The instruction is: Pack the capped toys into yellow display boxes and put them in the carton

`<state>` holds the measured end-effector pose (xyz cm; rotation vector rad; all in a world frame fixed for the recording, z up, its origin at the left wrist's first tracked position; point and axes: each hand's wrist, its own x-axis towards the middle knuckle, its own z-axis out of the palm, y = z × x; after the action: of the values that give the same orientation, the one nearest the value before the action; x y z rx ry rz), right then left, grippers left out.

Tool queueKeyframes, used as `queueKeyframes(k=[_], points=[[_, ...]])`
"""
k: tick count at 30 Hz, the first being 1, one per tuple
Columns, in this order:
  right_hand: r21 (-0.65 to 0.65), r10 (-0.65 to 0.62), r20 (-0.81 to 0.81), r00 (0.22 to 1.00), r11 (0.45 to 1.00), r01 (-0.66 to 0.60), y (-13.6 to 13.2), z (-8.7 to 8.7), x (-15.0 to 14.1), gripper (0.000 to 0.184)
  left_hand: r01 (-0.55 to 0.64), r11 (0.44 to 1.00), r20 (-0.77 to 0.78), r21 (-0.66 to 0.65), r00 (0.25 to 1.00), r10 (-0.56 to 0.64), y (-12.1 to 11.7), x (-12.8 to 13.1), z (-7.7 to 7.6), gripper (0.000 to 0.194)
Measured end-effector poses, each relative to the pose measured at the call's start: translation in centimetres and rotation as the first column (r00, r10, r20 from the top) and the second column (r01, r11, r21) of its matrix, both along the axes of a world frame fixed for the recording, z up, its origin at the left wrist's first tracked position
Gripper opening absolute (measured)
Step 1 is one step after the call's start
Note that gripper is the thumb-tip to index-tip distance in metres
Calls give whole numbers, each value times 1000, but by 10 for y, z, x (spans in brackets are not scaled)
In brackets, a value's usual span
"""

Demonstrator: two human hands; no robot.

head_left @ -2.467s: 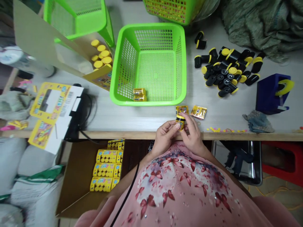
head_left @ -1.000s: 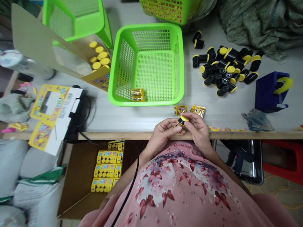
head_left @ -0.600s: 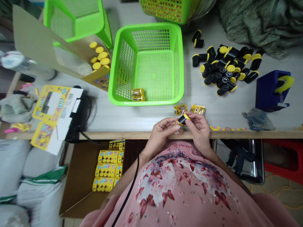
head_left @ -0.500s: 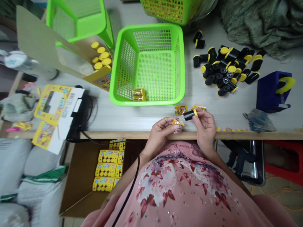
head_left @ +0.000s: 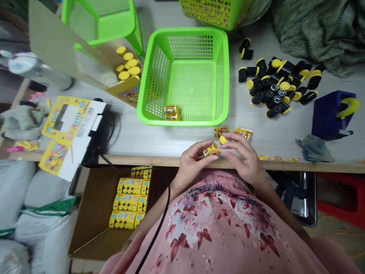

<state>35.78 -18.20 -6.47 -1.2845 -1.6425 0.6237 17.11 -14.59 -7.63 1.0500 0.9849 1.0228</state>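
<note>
My left hand (head_left: 196, 156) pinches a small yellow printed wrapper sleeve (head_left: 211, 149) over the table's front edge. The sleeve's right end faces my right hand (head_left: 242, 154). That hand is open, its thumb and fingers apart. Between its index and middle fingertips shows the round yellow cap (head_left: 224, 139) of a canister whose body is hidden. I cannot tell whether the fingertips touch the cap. Just behind lie a flat yellow wrapper (head_left: 221, 132) and another wrapper (head_left: 244, 133) to its right.
A green basket (head_left: 226, 76) holds two wrapped canisters (head_left: 172, 112). Several black canisters (head_left: 258, 97) with yellow caps lie right of it. Further right stands a blue tape dispenser (head_left: 325, 118). At left are an open carton (head_left: 85, 72) and a flattened box (head_left: 62, 129). A black cable (head_left: 159, 224) hangs down.
The black canister was drawn out of the yellow sleeve by my right hand. Its cap now faces up at my fingertips, and the thumb has moved off it. My left hand keeps the sleeve.
</note>
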Motion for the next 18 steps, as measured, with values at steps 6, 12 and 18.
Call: queueKeyframes(k=[6,12,18], points=[[-64,75,-112,991,995,-82,3,-7,-2,13,129,942,-201,311,977,-68,0,-4,-7,34],[-46,-83,-140,987,996,78,2,-5,-6,10,113,940,-223,322,974,-41,2,-2,-5,31],[115,-258,99,961,962,246,9,-6,12,19,18,998,2,-52,1000,-18,3,-1,3,36]])
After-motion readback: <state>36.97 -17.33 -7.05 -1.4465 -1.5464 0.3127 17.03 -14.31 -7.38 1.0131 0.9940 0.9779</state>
